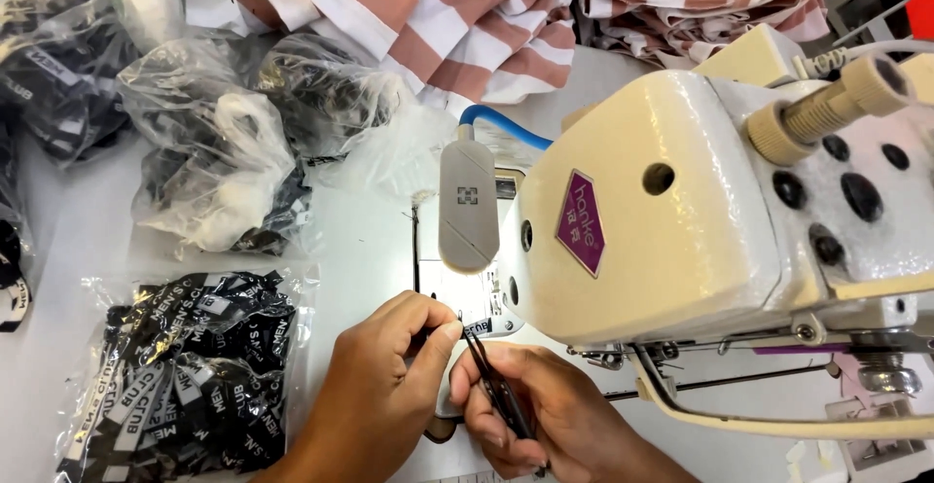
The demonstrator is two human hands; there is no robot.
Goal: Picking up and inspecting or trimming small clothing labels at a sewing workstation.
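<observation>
Two bare hands worked under the head of one cream sewing machine. The left hand pinched closed on a small black-and-white woven label lying at the needle area, while the right hand gripped a pair of dark tweezers, tips apparently touching the label, though the view there was cramped. One clear bag of black-and-white labels lay at lower left; at least three more crumpled clear bags sat behind it. Pink-and-white striped fabric was heaped along the top. A purple diamond badge marked the machine's side.
</observation>
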